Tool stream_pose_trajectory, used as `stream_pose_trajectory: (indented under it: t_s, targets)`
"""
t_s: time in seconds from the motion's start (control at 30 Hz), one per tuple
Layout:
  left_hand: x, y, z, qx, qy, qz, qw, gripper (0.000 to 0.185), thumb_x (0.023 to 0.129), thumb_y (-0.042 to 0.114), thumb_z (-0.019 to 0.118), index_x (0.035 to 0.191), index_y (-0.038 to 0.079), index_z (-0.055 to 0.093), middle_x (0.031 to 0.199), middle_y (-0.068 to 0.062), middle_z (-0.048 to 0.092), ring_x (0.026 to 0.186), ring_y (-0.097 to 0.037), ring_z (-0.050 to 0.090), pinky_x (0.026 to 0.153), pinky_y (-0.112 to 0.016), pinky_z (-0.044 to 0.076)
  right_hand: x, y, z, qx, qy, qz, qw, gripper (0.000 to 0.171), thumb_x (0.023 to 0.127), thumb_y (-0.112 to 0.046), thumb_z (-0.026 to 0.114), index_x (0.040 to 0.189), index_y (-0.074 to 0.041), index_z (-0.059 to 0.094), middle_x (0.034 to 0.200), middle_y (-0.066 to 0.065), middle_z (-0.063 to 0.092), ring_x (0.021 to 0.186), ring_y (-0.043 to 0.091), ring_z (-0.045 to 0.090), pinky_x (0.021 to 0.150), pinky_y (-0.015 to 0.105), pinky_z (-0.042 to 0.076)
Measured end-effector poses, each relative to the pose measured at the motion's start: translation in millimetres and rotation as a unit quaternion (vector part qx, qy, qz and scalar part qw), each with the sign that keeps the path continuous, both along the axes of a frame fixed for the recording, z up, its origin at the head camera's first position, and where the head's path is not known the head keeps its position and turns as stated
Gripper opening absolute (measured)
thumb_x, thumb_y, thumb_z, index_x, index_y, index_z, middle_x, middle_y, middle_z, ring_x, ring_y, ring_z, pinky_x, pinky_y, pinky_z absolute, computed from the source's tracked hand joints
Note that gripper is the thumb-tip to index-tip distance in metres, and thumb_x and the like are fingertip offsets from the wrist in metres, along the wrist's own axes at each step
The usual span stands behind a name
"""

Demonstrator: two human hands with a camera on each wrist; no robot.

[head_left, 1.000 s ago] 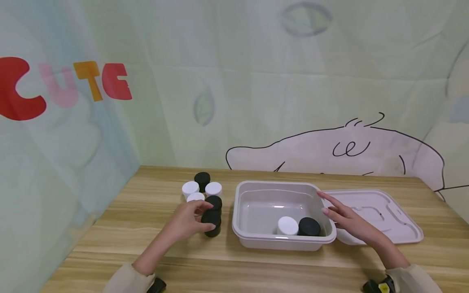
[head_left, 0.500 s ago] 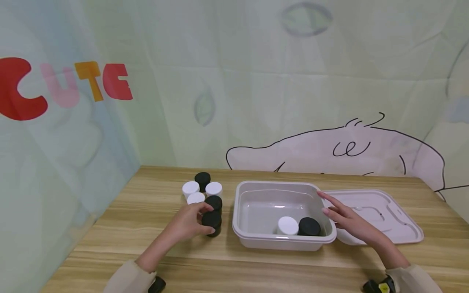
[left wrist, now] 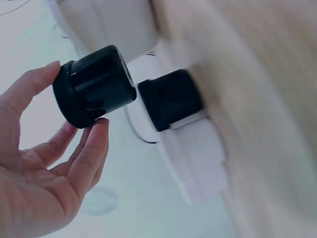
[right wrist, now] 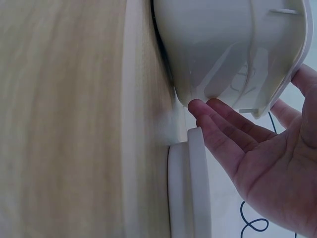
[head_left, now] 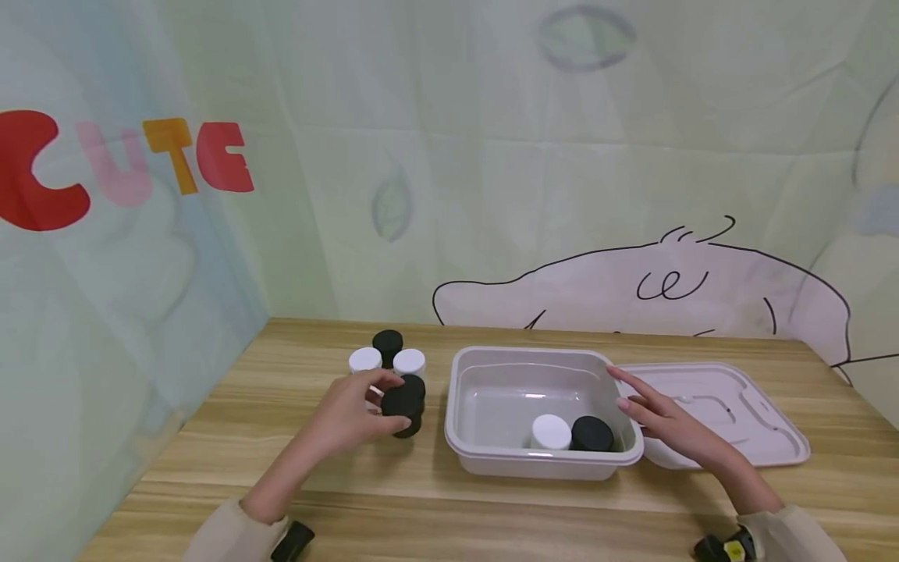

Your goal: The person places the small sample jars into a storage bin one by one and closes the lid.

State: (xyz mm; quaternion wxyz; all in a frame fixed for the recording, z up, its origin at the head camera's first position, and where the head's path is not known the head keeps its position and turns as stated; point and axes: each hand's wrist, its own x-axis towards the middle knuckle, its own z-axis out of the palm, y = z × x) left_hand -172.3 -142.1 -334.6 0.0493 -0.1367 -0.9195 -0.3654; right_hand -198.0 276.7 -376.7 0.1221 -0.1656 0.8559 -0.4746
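Note:
My left hand (head_left: pixel 347 410) pinches a small black lidded jar (head_left: pixel 402 401) between thumb and fingers. The left wrist view shows this jar (left wrist: pixel 96 89) held by its wider lid end, apart from another black jar (left wrist: pixel 171 99). Behind it on the table are that black jar (head_left: pixel 416 384), a white jar (head_left: pixel 365 360), a second white jar (head_left: pixel 410 362) and a farther black jar (head_left: pixel 388 341). With fairly straight fingers, my right hand (head_left: pixel 667 421) touches the right rim of a grey plastic box (head_left: pixel 544 454). Inside are one white jar (head_left: pixel 551 432) and one black jar (head_left: pixel 592 434).
A pale flat lid (head_left: pixel 765 445) lies on the wooden table (head_left: pixel 492 519), right of the box and partly under my right hand. A printed cloth (head_left: pixel 492 195) hangs behind the table and along its left side.
My left hand has lifted the black jar off the table and shifted slightly left and up with it. It now covers the nearer white jar. The right hand and box stay put.

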Motion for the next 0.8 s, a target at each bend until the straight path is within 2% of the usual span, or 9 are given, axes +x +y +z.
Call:
stream_pose_trajectory:
  t_s: [0.23,0.37,0.57,0.67,0.8]
  targets:
    - [2.1,12,16.9,0.020,0.011,-0.009,0.9997,0.042,0.066,0.018,0.079,0.103,0.006,0.063,0.097,-0.004,0.063,0.080,-0.015,0.057,0.070,-0.027,0.050,-0.2,0,0.1,0.007,0.002,0.000,1.000,0.058,0.098,-0.027,0.040,0.147,-0.014,0.013,0.149,0.025,0.007,0.126,0.051,0.024,0.087,0.057,0.041]
    - [-0.3,24,22.0,0.051,0.020,-0.037,0.9978,0.041,0.067,0.015,0.079,0.103,0.004,0.063,0.097,-0.007,0.063,0.079,-0.017,0.058,0.071,-0.029,0.052,-0.1,1,0.0,0.006,0.002,0.000,1.000,0.058,0.098,-0.027,0.040,0.147,-0.014,0.012,0.149,0.025,0.007,0.126,0.051,0.024,0.087,0.057,0.041]
    - [-7.1,46,23.0,0.061,0.028,-0.071,0.9952,0.042,0.066,0.016,0.079,0.103,0.003,0.063,0.094,-0.006,0.064,0.076,-0.014,0.060,0.071,-0.031,0.052,-0.9,1,-0.5,0.005,-0.001,-0.003,1.000,0.058,0.098,-0.028,0.040,0.147,-0.014,0.012,0.149,0.024,0.007,0.127,0.051,0.024,0.088,0.056,0.041]
    - [-10.1,56,21.9,0.064,0.019,-0.084,0.9942,0.042,0.066,0.015,0.079,0.104,0.003,0.063,0.095,-0.006,0.064,0.080,-0.016,0.060,0.072,-0.033,0.052,-1.1,0,-0.9,0.002,0.000,-0.003,1.000,0.058,0.098,-0.028,0.040,0.147,-0.014,0.013,0.149,0.024,0.007,0.126,0.050,0.025,0.088,0.056,0.041]
    - [-14.3,68,17.5,0.054,0.004,-0.101,0.9934,0.041,0.067,0.015,0.079,0.104,0.005,0.064,0.095,-0.004,0.064,0.083,-0.017,0.060,0.072,-0.029,0.052,-0.9,0,-1.7,-0.001,0.000,-0.005,1.000,0.058,0.098,-0.028,0.040,0.147,-0.014,0.013,0.148,0.025,0.009,0.126,0.050,0.026,0.088,0.055,0.041]
